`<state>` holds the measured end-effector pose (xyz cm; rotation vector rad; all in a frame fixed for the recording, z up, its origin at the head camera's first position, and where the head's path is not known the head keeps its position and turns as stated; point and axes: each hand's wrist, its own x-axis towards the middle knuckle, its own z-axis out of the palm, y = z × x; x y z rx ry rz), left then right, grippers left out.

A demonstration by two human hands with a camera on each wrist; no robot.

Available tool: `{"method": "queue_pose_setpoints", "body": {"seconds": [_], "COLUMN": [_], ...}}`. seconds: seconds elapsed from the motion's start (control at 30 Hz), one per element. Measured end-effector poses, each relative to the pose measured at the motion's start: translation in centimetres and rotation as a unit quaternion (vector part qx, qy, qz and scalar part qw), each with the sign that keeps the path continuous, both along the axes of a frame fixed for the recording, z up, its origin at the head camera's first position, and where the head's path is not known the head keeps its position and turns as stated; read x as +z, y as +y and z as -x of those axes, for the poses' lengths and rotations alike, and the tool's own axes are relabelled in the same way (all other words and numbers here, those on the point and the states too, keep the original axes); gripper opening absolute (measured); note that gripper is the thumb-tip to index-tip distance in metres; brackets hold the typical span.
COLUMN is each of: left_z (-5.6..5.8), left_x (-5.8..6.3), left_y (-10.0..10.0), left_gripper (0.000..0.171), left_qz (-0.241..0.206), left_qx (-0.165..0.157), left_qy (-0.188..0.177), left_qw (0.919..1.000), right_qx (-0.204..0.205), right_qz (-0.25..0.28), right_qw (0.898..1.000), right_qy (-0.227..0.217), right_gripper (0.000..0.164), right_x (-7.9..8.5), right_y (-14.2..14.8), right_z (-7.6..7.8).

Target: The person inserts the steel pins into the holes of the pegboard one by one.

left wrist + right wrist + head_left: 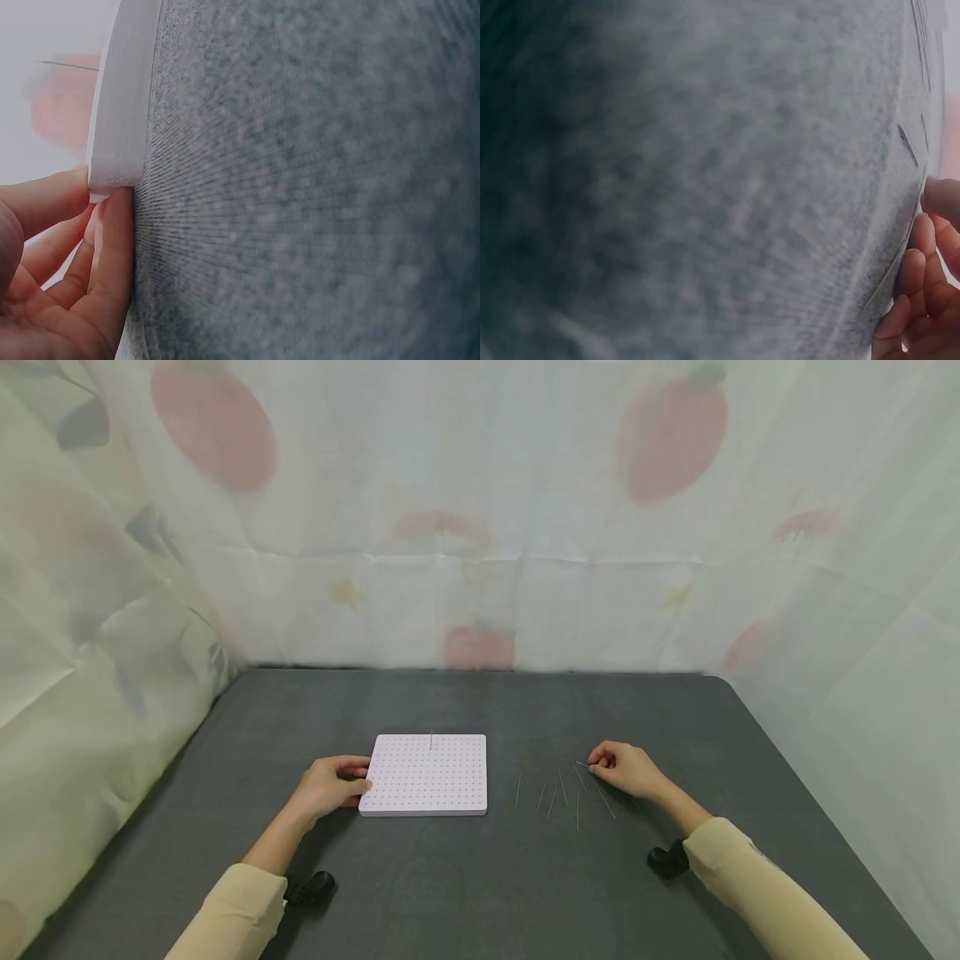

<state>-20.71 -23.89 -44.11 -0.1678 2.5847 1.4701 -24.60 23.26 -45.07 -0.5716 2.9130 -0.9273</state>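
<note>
A white board with a grid of small holes (pixel 424 777) lies flat on the dark table. One thin needle (pixel 431 741) stands upright near its back edge. My left hand (pixel 328 789) grips the board's left edge, thumb at the top rim and fingers along the side; the left wrist view has this hand (pixel 67 262) at the board's corner (pixel 120 112). To the right of the board several thin needles (pixel 563 787) lie scattered. Over their right end, my right hand (pixel 626 768) pinches a thin needle (pixel 582 764) low at the table; its fingers (pixel 922 240) are curled close to the surface.
The dark grey table (pixel 450 893) reaches back to a pale curtain printed with fruit (pixel 480 593). More curtain hangs along the left (pixel 97 652) and right sides. A black wrist camera (pixel 311 889) sits at the left cuff, another (pixel 667 860) at the right.
</note>
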Motion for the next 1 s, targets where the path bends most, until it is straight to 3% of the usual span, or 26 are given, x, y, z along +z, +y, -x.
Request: {"method": "queue_pose_setpoints", "body": {"seconds": [1.0], "left_z": [-0.13], "left_x": [0.24], "left_y": [0.11], "left_gripper": [0.044], "left_qz": [0.011], "left_qx": [0.006], "left_qy": [-0.005], "left_qw": [0.9999], "right_qx": [-0.034], "right_qz": [-0.038], "right_qw": [0.999], "right_qy": [0.011], "right_gripper": [0.007], "right_x": [-0.09], "right_y": [-0.97], "right_z": [-0.26]}}
